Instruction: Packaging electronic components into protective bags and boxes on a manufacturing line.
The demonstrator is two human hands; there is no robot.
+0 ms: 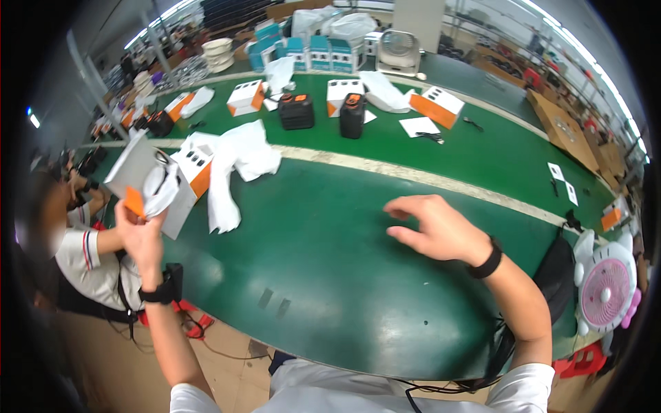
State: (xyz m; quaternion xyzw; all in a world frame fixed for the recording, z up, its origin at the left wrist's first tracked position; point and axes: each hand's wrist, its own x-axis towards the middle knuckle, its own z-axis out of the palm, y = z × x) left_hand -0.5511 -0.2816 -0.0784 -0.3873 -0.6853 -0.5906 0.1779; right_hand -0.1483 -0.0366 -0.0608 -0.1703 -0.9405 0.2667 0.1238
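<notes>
My left hand is raised at the left edge of the table, its fingers closed on an open box with white-grey walls and an orange flap. White plastic and a dark cord show inside the box, whose underside is hidden. Just beyond it stands a white and orange carton, next to a crumpled white plastic bag on the table. My right hand hovers over the green tabletop, thumb and fingers apart with nothing between them.
Past the pale strip, a green surface carries two black devices with orange tops, several white and orange cartons and short cables. At right stand a pink and white fan and a black bag. A co-worker sits at left.
</notes>
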